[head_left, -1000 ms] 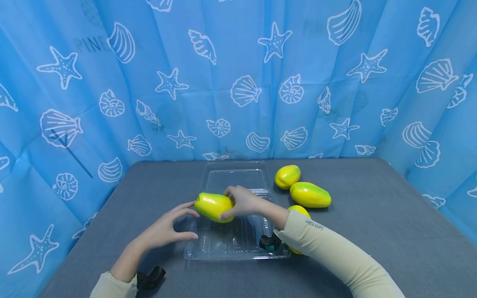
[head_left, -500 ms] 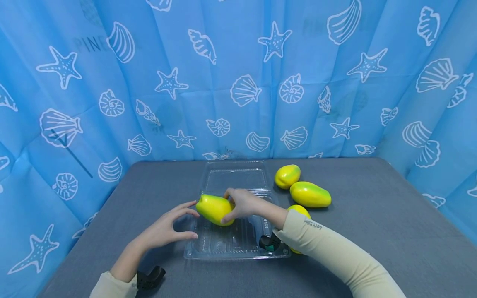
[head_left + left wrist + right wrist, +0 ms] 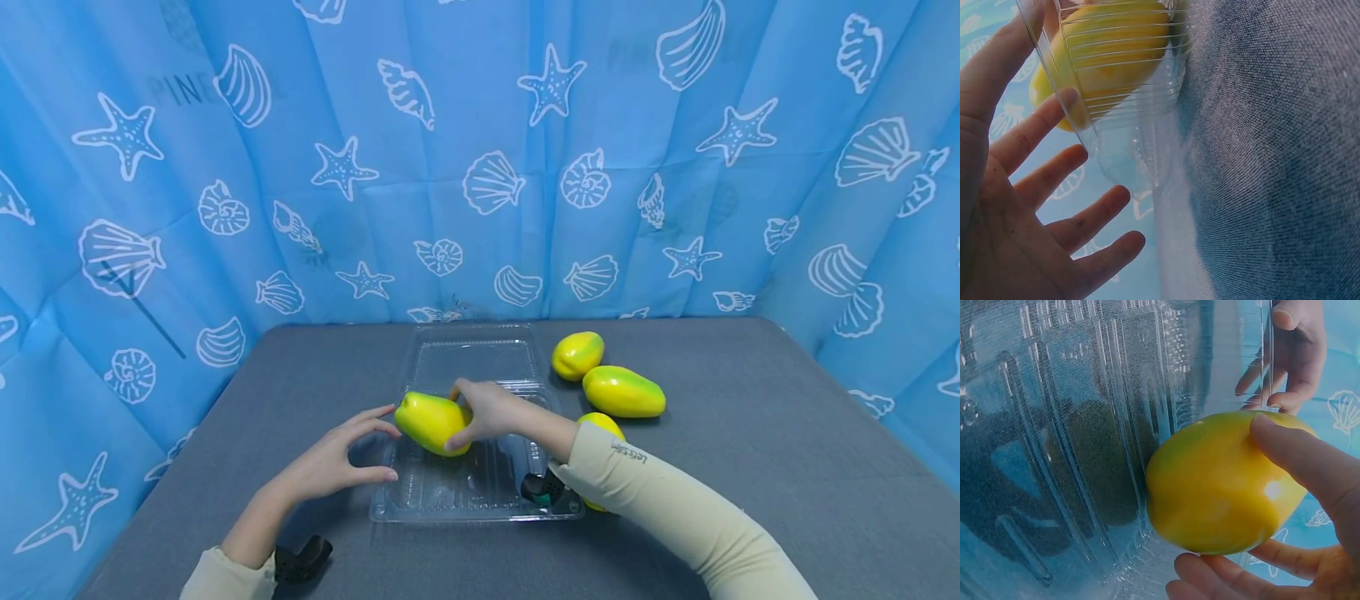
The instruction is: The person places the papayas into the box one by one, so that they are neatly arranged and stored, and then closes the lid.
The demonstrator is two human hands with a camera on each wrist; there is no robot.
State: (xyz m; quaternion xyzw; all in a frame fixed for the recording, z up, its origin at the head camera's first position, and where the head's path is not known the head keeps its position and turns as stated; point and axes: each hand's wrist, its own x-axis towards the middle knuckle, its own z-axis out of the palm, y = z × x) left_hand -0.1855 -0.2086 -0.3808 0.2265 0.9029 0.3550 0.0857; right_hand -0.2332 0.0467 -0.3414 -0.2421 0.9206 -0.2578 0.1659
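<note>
My right hand point(image 3: 495, 411) grips a glossy yellow-green papaya point(image 3: 429, 423) by its right end, thumb on the near side and fingers round the far side. The papaya lies slantwise over the left part of a clear plastic clamshell box point(image 3: 480, 515), and in the right wrist view the papaya point(image 3: 1216, 487) is right at the ribbed bottom. At the box's left side is my left hand point(image 3: 337, 454), fingers spread and thumb apart. In the left wrist view, fingertips of this left hand point(image 3: 1035, 206) are at the box's clear rim point(image 3: 1054, 81).
The box's hinged lid point(image 3: 476, 362) lies folded back toward the curtain point(image 3: 465, 167). Right of the box are more fruits: a rounder one point(image 3: 578, 356), a long papaya point(image 3: 625, 392), and one point(image 3: 603, 425) partly hidden by my right sleeve point(image 3: 660, 492). Everything rests on a grey tabletop point(image 3: 735, 433).
The papaya in my right hand has come down slightly toward the box bottom and shifted a little right, then stayed nearly still. My left hand has hardly moved.
</note>
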